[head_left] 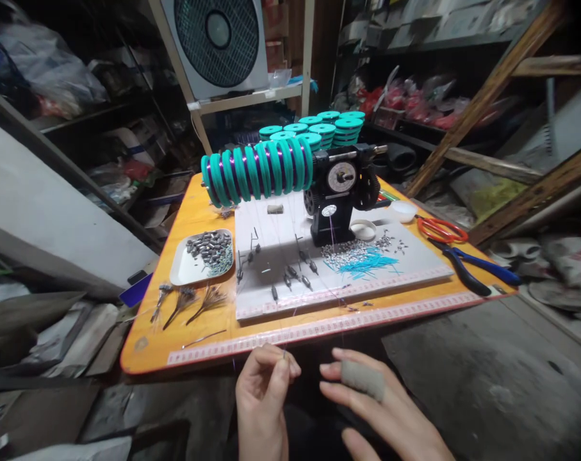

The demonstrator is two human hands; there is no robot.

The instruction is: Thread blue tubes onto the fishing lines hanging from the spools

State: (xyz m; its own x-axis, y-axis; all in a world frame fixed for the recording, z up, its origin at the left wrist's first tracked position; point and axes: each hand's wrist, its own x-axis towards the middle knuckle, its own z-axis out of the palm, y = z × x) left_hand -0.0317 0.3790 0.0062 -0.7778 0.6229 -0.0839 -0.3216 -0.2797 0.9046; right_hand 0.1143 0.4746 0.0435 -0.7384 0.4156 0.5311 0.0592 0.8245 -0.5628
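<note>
My left hand is closed in a pinch at the table's front edge, with a thin line running up from its fingertips. To its right, my right hand has its fingers apart and a grey-green wrap around one finger. Beyond both hands stands a black winding machine with a row of teal spools on its shaft. Thin lines hang from the spools to the white board, where several dark weights lie. A printed measuring strip runs along the front edge.
A white tray of dark weights is on the left of the orange table. Blue tubes and small beads lie on the board. Blue-handled pliers and orange-handled scissors are at the right. More teal spools stand behind the machine.
</note>
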